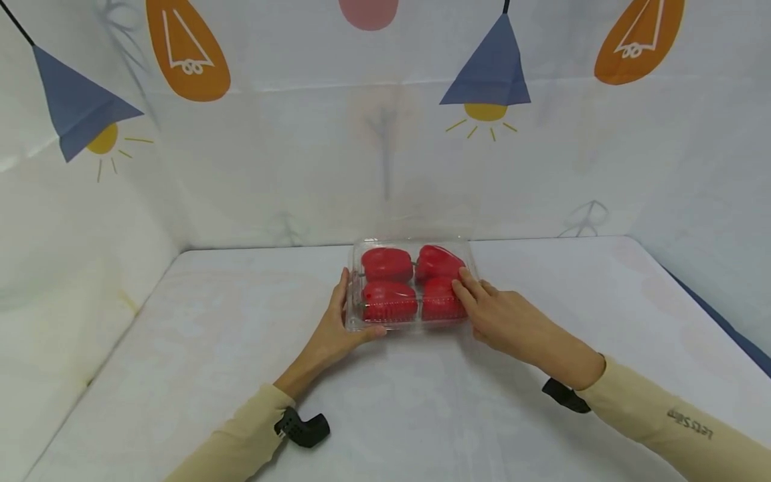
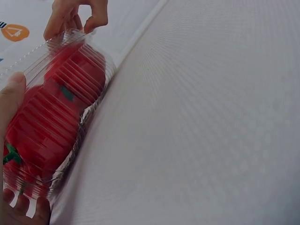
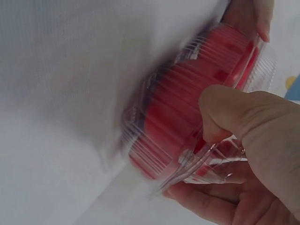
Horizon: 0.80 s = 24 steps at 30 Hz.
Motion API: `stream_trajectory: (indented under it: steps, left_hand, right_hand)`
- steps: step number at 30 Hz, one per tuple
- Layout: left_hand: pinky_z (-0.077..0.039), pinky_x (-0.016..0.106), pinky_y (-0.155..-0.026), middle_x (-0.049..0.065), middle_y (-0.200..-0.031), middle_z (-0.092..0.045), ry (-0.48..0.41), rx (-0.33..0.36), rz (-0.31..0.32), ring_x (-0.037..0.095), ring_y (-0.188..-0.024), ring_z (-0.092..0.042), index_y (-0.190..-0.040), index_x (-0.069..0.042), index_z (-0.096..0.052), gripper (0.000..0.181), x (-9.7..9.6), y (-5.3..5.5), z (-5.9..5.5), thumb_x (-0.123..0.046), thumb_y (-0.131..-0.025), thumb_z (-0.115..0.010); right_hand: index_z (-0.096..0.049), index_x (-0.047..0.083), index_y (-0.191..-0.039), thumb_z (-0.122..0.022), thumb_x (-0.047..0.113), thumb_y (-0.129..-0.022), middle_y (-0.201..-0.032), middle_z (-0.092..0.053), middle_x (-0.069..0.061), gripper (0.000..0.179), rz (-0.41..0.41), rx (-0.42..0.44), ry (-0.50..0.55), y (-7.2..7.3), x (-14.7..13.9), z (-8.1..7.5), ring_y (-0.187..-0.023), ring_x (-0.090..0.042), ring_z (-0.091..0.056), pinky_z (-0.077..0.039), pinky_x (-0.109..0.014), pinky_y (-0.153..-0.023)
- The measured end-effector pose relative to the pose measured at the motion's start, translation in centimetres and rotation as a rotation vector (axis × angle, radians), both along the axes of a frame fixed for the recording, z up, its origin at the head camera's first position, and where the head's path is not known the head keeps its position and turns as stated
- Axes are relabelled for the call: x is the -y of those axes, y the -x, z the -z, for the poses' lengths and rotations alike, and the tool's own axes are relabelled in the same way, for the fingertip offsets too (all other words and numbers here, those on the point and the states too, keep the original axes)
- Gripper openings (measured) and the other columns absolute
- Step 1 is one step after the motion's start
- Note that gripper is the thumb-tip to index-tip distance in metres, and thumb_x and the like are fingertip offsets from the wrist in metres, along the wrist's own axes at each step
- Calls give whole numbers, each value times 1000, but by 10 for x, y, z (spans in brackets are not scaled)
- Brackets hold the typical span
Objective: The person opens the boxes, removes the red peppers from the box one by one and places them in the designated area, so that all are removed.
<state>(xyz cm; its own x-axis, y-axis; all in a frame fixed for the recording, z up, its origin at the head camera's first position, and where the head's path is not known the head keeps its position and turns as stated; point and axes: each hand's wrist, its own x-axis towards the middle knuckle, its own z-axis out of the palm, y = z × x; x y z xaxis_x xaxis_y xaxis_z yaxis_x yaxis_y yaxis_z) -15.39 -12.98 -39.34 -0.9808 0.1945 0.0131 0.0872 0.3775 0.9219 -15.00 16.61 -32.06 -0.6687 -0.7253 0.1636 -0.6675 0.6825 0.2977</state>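
On the white worktop (image 1: pixel 241 361), near its back edge, clasping a clear box (image 1: pixel 415 325) of red peppers (image 1: pixel 388 298) by its left end with part-spread left grip (image 1: pixel 335 333), pinching its right side with right grip (image 1: pixel 502 318).

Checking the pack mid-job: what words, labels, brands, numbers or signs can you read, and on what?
Right sleeve: dark print, upside down in the head view; seems to start "LETS", the rest too blurred to read.
Box and peppers: no text seen.
Backdrop: no words or numbers seen.
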Motion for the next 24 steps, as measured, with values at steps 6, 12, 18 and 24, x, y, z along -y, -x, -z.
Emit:
stream_trajectory:
  steps: [6, 12, 18, 24]
  left_hand:
    - [-25, 54, -112, -4, -159, -5, -2, -24, -2, 26, -146, -14, -151, -34, 4, 114, 0, -2, 0, -41, -72, -79]
    - [-26, 53, -112, -3, -159, -4, 3, -23, -1, 26, -147, -13, -151, -31, 5, 117, -1, -3, -2, -38, -71, -80]
    - [-27, 54, -111, -2, -159, -5, -1, -23, 1, 27, -146, -14, -152, -29, 5, 117, 0, -3, -1, -39, -71, -80]
    - [-27, 54, -111, -5, -159, -8, -4, -28, -12, 27, -146, -16, -152, -30, 2, 117, -1, -3, 1, -45, -70, -79]
  right_hand:
    - [-49, -7, -129, -80, 13, -71, -134, -51, -26, 69, 5, -3, 19, -1, -1, 1, -104, -38, -64, -55, -30, -56]
    - [-50, -7, -127, -81, 11, -69, -132, -53, -25, 68, -8, -48, 28, -1, 0, 3, -100, -35, -65, -54, -30, -54]
    - [-50, -6, -127, -82, 10, -69, -133, -53, -24, 68, 7, -62, 38, -2, 0, 3, -99, -34, -66, -54, -30, -53]
    - [-50, -5, -127, -82, 9, -68, -133, -53, -24, 69, 8, -40, 82, -4, -2, 4, -100, -34, -65, -55, -32, -57]
